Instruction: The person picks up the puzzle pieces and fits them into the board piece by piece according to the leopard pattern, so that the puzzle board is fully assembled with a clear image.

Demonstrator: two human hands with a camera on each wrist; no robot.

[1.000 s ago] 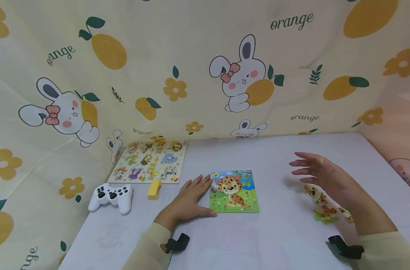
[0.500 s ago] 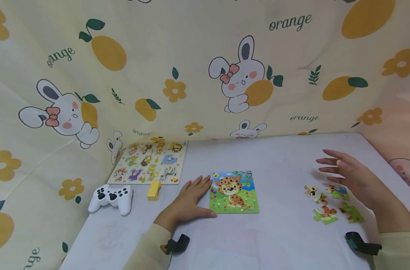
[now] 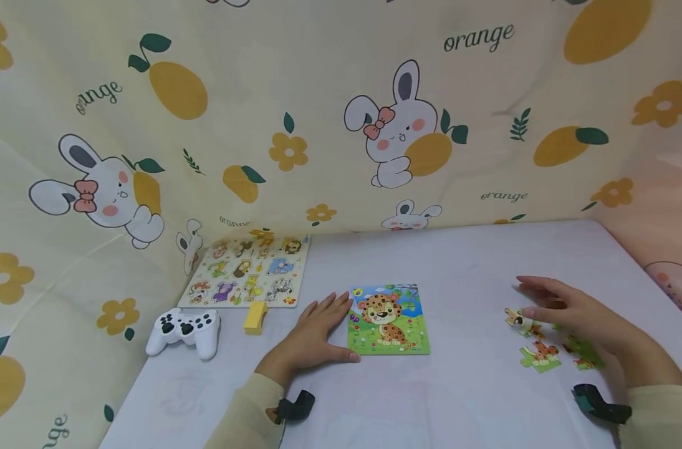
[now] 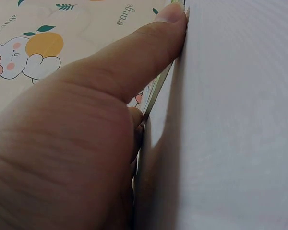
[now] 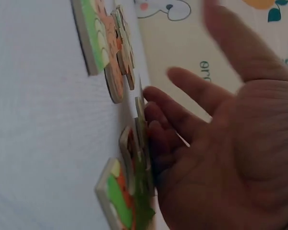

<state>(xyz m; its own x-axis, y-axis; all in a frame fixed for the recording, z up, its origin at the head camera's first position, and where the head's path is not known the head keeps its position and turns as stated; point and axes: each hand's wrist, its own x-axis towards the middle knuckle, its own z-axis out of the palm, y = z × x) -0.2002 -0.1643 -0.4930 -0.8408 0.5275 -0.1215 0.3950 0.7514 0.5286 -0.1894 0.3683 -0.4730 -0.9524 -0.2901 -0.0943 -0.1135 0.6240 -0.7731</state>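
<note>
With the left hand laid flat against the leopard puzzle board and the right hand spread over 4 loose pieces on the counter, pieces could be scattered by sweeping fingers.

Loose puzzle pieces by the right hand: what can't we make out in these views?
- Head view: the right hand covers part of the loose pieces, so their count is unclear.
- Right wrist view: the pieces show edge-on; prints unreadable, thumb blurred.
- Whether the fingers touch a piece or only come close: cannot tell.
- Left wrist view: the left hand fills the frame; of the leopard puzzle only an edge shows.
- Head view: figures on the animal board are too small.
</note>
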